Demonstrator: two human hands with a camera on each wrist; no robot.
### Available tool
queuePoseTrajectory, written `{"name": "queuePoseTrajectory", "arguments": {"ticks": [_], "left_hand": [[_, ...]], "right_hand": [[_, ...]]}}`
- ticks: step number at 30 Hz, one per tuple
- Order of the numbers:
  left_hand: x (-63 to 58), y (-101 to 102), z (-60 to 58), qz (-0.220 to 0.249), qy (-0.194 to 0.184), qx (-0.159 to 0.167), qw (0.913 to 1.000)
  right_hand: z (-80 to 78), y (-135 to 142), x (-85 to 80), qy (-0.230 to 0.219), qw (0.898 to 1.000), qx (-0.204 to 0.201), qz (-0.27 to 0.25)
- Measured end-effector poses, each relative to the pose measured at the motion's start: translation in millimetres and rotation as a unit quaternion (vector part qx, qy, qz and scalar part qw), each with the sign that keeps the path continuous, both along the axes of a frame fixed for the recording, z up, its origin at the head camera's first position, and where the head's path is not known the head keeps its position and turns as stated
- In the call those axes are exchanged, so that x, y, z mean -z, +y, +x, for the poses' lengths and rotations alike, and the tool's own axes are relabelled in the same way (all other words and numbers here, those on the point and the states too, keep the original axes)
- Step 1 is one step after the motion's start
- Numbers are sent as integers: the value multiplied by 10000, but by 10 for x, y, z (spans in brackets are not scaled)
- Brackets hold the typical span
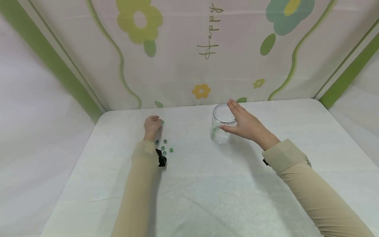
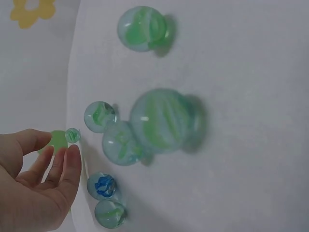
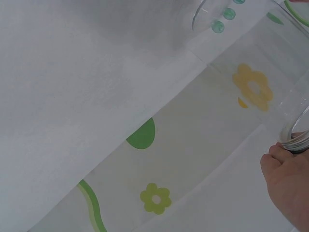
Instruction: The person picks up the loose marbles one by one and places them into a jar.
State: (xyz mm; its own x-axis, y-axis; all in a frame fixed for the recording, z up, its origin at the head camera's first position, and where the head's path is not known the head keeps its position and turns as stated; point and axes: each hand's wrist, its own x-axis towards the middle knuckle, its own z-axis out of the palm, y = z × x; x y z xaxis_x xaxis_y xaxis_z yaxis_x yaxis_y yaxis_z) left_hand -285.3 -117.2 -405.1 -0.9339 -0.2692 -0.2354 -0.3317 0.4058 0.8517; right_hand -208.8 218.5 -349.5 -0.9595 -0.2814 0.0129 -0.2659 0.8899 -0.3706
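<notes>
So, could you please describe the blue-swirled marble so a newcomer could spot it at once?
On the white tablecloth, left of the clear jar, find the loose marbles near the left hand. The blue-swirled marble alone has blue inside; the others in the left wrist view show green.

l hand w/ fingers loosely bent, r hand w/ thumb spread from fingers.

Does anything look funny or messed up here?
Two little things. A blue-swirled marble lies among green-swirled marbles, so it looks like the odd one out. And the word "Happy" on the backdrop is turned sideways. The glass jar stands upright, and I see no damage.
</notes>
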Motion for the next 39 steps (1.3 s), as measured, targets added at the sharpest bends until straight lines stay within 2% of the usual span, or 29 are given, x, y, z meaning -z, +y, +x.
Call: {"name": "queuePoseTrajectory", "arguments": {"ticks": [5, 13, 20, 29, 35, 39], "left_hand": [[30, -15, -18, 115, 222, 87, 9996], [82, 4, -64, 18, 147, 178, 9997], [125, 29, -70, -198, 152, 199, 9995], [119, 76, -20, -745, 268, 376, 9961], [101, 74, -18, -597, 239, 351, 9973], [73, 63, -39, -149, 150, 375, 9991]], "right_hand": [[3, -5, -1, 24, 10000, -10, -8], [6, 0, -7, -3, 10000, -10, -9], [8, -1, -3, -34, 10000, -3, -10], [5, -16, -6, 6, 10000, -23, -23], [5, -14, -3, -5, 10000, -5, -15], [4, -6, 5, -17, 10000, 2, 0]]}}
